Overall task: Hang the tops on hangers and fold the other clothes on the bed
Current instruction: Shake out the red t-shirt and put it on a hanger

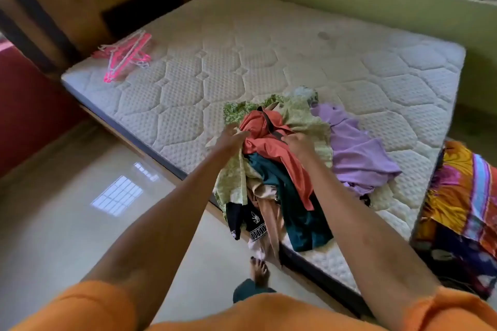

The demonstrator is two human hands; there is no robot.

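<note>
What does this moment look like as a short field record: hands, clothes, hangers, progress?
left hand: left hand touches the orange garment on top of the clothes pile; grip unclear
right hand: right hand pinches the same orange garment
pile: heaped at the near edge of the mattress, some pieces hanging over it
lilac garment: lilac garment lies spread right of the pile
hangers: pink hangers lie at the far left corner, none holding clothes
progress: nothing hung or folded yet

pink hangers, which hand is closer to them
Left. The left hand grips the clothes pile's near-left side, facing the pink hangers; the right hand grips the orange garment farther right.
</note>
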